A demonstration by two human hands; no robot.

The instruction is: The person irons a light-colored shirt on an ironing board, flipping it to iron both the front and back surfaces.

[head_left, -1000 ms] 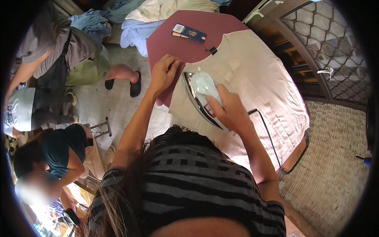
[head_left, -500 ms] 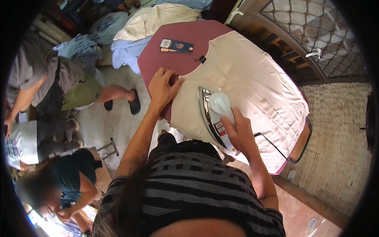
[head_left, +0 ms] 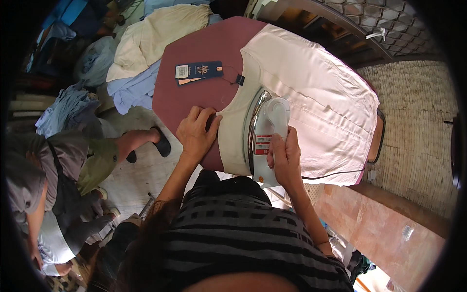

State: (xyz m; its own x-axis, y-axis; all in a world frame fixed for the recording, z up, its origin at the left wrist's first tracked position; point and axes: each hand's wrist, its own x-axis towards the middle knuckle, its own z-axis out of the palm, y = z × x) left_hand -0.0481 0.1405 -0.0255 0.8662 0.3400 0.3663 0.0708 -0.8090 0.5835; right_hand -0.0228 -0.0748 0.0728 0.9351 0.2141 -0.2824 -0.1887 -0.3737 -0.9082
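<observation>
A cream-coloured shirt [head_left: 311,112] lies spread over a maroon padded ironing board [head_left: 194,46]. My right hand [head_left: 286,155] is wrapped round the handle of a white electric iron [head_left: 263,127] with a shiny metal edge. The iron rests on the shirt beside the neckline, its tip pointing away from me. My left hand [head_left: 197,134] is closed at the shirt's edge near the neckline, thumb and fingers pinching the cloth; the fingertips are partly hidden. A dark blue hang tag [head_left: 200,72] lies on the bare board cover, tied by a string to the neck label.
Crumpled cream cloth [head_left: 160,34] and blue garments [head_left: 136,87] are heaped beyond the board. A metal lattice door [head_left: 389,22] stands at the far right. People are at the left, one in green shorts [head_left: 99,163]. The iron's cord [head_left: 335,173] trails rightward.
The iron has turned more upright and slid slightly left, closer to the neckline, with my right hand on it. The whole view has shifted and turned; my left hand still pinches the shirt's edge.
</observation>
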